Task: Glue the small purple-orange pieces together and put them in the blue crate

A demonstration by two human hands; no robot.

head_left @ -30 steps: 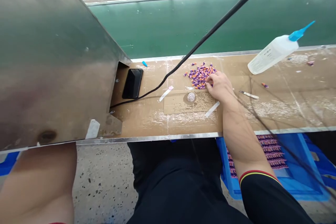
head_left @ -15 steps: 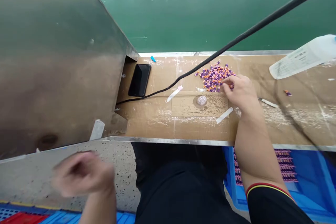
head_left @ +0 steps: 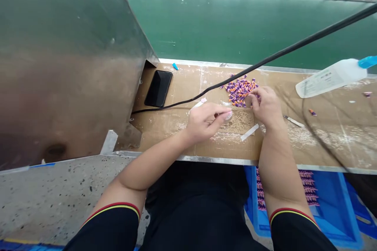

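My left hand (head_left: pixel 206 122) is over the cardboard piece (head_left: pixel 240 122), its thumb and forefinger pinched at the small clear round item (head_left: pixel 228 115). Whatever lies between those fingertips is too small to make out. Beside the heap of small purple and orange pieces (head_left: pixel 239 91), my right hand (head_left: pixel 266 106) has its fingers curled at the heap's right edge. Its thumb and forefinger come close together, and anything between them is too small to tell. White strips lie left (head_left: pixel 200 103) and right (head_left: pixel 249 132) of the cardboard piece.
A black phone (head_left: pixel 158 88) lies left beside the metal housing (head_left: pixel 73 66). A black cable (head_left: pixel 265 62) crosses above the table. At right are a bottle (head_left: pixel 330 78), a small knife (head_left: pixel 293 121) and a loose piece (head_left: pixel 312 112). A blue crate (head_left: pixel 332 204) sits below.
My left hand has come up from below the table edge at left to the round item on the cardboard. My right hand stays at the heap. The view has shifted slightly.
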